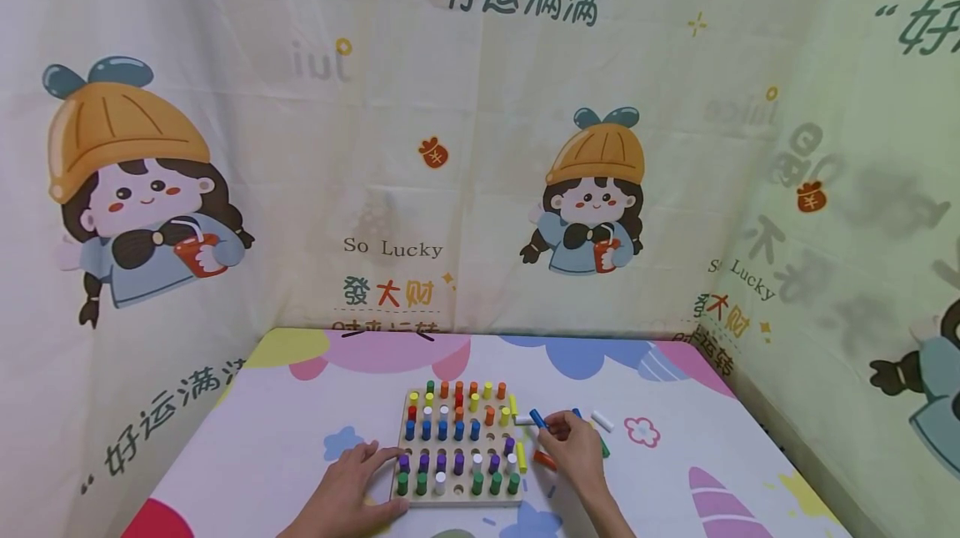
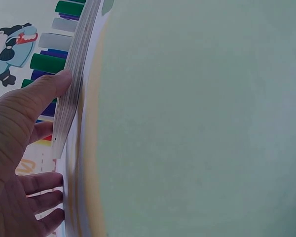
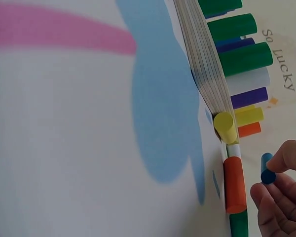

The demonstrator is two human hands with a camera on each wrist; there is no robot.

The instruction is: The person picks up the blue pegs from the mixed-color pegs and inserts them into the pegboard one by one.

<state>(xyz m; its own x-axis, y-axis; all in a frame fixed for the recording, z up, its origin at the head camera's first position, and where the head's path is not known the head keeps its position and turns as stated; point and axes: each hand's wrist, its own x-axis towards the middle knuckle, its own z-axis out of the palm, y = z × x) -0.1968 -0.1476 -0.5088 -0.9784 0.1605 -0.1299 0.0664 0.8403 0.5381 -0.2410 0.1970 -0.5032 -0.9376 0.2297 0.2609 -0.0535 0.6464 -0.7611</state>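
Observation:
A wooden pegboard (image 1: 460, 499) lies on the table, with rows of coloured pegs standing in it and several bare holes. At its left side, my left hand (image 1: 348, 488) rests with the thumb against the front left corner and a finger touching the left edge; the other fingers are spread in the left wrist view. Beyond the board's right edge, my right hand (image 1: 576, 446) pinches a blue peg (image 3: 268, 169) between thumb and finger, above the table. Loose around that hand lie an orange peg (image 3: 235, 185), a yellow peg (image 1: 522, 457) and a green peg (image 1: 605, 448).
More loose pegs lie right of the board: a white peg (image 1: 602, 420), another blue peg (image 1: 577, 413) and a yellow peg (image 1: 513, 404) by the edge. A printed cloth (image 1: 480, 146) hangs behind the table.

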